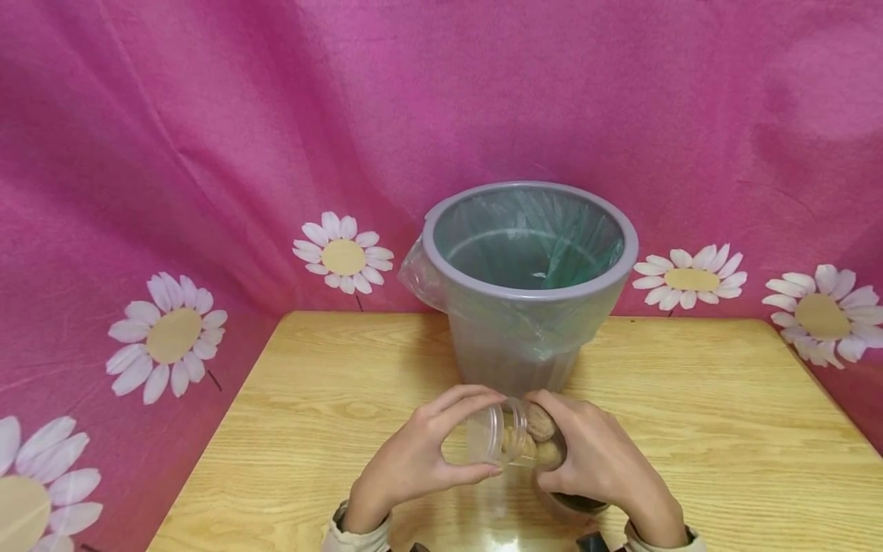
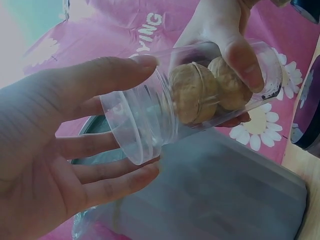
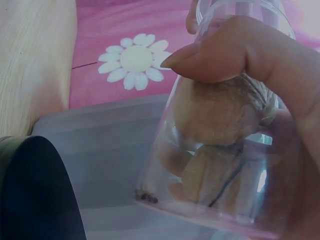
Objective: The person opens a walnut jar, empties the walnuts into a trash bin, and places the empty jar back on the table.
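Right fingers (image 3: 215, 60) curl snugly round the clear jar (image 2: 270, 65), seemingly steadying it sideways with walnuts (image 2: 192, 95) inside; left fingers (image 2: 120, 182), opened wide, span the translucent lid (image 2: 131, 132), apparently bracing that end. Beyond both stands the lined bin (image 1: 531, 294).

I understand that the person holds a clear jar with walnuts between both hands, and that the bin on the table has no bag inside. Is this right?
Not quite: the bin does have a thin bag inside, as the head view shows. The left hand and right hand do hold the clear jar with walnuts.
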{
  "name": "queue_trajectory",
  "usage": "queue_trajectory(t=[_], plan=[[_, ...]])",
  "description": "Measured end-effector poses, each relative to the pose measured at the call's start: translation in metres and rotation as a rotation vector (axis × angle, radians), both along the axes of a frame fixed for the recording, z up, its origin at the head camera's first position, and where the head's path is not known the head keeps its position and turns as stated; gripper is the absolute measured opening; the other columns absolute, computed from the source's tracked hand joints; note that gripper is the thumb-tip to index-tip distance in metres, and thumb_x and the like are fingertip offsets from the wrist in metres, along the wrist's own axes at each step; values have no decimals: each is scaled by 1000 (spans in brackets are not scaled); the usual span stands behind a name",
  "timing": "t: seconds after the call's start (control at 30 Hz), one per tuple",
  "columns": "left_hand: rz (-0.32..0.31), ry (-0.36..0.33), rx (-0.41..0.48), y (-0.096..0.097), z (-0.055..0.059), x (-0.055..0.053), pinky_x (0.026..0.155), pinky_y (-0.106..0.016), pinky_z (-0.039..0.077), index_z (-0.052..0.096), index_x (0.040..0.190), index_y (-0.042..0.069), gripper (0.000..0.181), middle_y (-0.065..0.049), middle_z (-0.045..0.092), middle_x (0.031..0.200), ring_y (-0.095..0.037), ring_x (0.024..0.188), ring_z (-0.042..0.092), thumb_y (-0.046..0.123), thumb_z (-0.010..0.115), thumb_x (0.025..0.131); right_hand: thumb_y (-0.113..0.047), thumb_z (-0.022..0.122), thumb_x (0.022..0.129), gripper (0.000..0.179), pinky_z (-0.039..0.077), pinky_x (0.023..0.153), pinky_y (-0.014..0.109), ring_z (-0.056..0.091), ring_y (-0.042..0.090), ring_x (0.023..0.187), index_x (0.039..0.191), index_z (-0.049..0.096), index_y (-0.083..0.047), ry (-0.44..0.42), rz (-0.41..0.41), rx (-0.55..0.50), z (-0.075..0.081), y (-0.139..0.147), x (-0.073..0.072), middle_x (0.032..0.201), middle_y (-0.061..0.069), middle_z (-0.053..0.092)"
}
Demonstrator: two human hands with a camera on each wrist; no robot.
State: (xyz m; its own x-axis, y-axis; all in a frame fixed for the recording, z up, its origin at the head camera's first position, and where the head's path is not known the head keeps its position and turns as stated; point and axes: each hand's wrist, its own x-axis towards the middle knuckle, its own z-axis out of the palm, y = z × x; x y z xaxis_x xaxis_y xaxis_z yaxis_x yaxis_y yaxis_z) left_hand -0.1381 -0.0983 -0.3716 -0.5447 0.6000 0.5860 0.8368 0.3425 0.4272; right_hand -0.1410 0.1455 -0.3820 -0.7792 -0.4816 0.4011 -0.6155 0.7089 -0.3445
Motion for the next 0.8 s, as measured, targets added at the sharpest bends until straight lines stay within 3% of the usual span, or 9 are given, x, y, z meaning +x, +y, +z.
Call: queue_trajectory(t=[0.8], plan=[[48,6,-14,5,-1,-1,100,-29,44,52,135,14,66,-6,50,134,-16,121,52,23,82,76,-22,81,47,68,48,61,29,55,4,73,112,60,-20,3,-13,-7,-3,6,-3,90,-13,62]])
